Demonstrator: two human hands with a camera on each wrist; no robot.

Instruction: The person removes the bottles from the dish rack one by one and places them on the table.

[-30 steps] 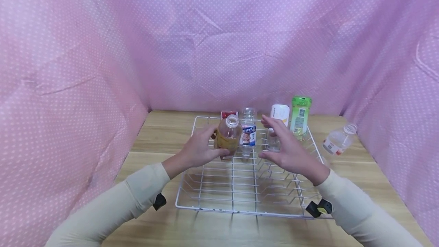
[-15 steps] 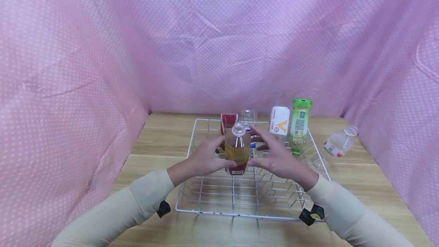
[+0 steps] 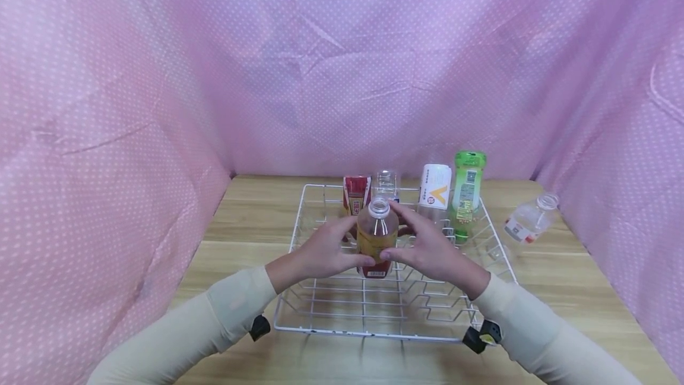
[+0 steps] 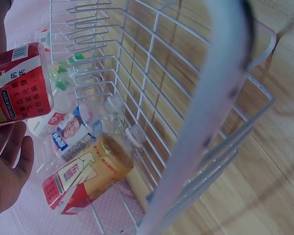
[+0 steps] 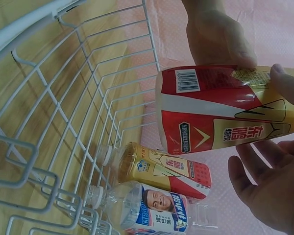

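Both hands hold a red and gold drink bottle [image 3: 378, 242], upright and uncapped, above the wire rack [image 3: 342, 331]. My left hand [image 3: 326, 248] grips its left side and my right hand [image 3: 430, 248] its right, with both thumbs on the near face. In the right wrist view, the bottle's red label [image 5: 210, 110] with a barcode faces the camera. Behind it, a similar red and gold bottle [image 3: 356, 192] stands upside down in the rack. A clear bottle with a blue and white label [image 5: 159, 208] is beside that one.
Further right in the rack stand a bottle with a white label [image 3: 435, 186] and a green bottle [image 3: 467, 189], both upside down. Outside the rack, a clear bottle [image 3: 531, 220] leans on the wooden table [image 3: 230, 242]. Pink dotted cloth [image 3: 342, 76] surrounds the table.
The bottle has moved right and toward me in my left hand. My right hand has come in from the right and now grips it too.
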